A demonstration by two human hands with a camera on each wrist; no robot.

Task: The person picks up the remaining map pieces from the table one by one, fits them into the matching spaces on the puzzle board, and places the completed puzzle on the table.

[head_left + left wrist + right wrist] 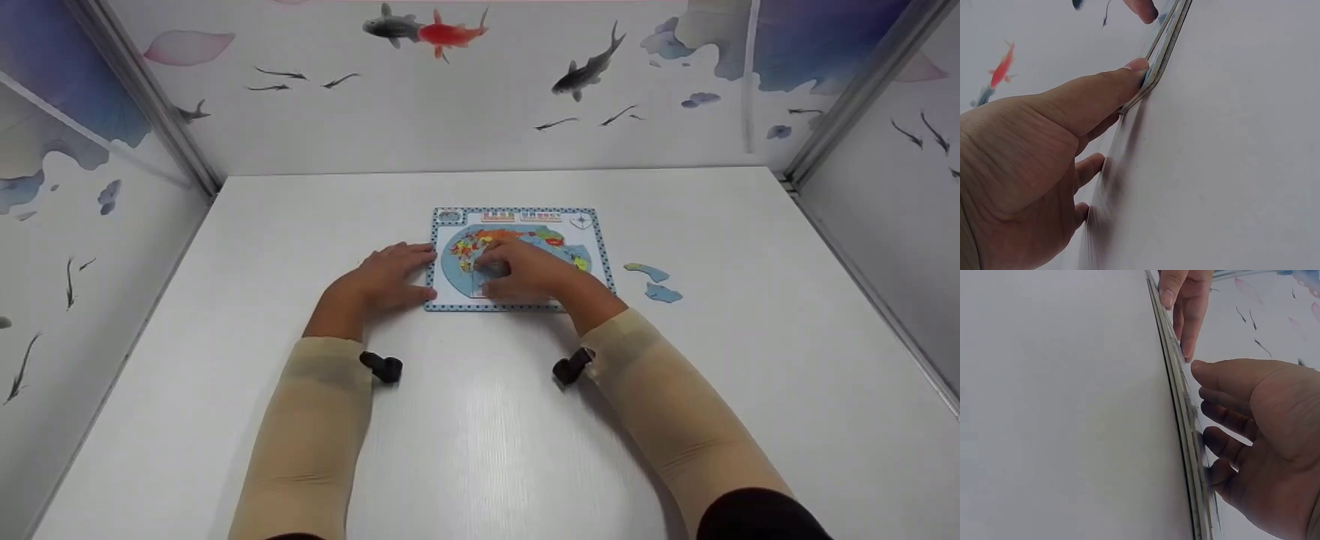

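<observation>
A world-map jigsaw board (517, 307) with a blue dotted border lies flat on the white table. My left hand (384, 276) rests at its left edge, fingers extended. In the left wrist view, the thumb (1135, 66) presses on the board's near corner and the other fingertips reach down to the table. Over the middle of the map is my right hand (529, 268), its fingers loosely bent and its thumb apart from them. The right wrist view shows the lower fingertips (1221, 469) at the board's surface, with nothing visible between thumb and fingers. The palm hides part of the map.
Two loose blue puzzle pieces lie right of the board: a curved one with a yellow-green end (646, 271) and a smaller one (664, 293) nearer me. White panels (480, 112) painted with fish enclose the table at the back and sides.
</observation>
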